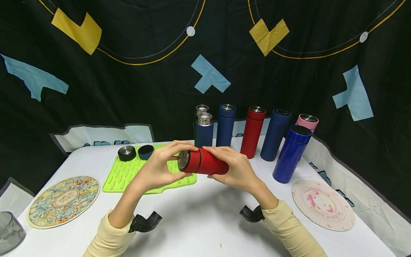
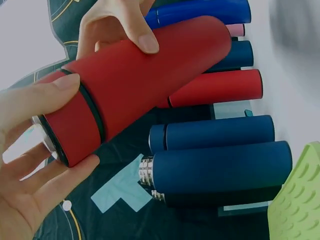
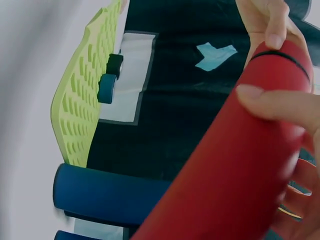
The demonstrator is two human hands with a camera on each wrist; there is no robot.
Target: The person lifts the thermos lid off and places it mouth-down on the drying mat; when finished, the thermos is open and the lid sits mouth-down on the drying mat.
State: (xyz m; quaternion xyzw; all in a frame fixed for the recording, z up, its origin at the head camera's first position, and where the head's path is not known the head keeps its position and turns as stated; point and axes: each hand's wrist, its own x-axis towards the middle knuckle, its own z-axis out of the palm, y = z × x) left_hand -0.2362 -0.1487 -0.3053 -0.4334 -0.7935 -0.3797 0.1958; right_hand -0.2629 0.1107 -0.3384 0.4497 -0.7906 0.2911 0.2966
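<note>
Holding matte red cylindrical flask [image 1: 210, 162], tipped near-sideways, above white desk [image 1: 205, 221]: gripped at steel-topped red lid [image 1: 193, 162] by left hand [image 1: 162, 164], round body by right hand [image 1: 236, 167]. Past left hand, see lime-green ridged mat [image 1: 122, 175]; past right hand, see upright glossy blue cylindrical flask [image 1: 290, 159].

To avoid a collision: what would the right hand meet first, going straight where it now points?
Probably the left hand, gripping the lid end of the red, metal-topped cylindrical bottle, though depth is unclear.
</note>
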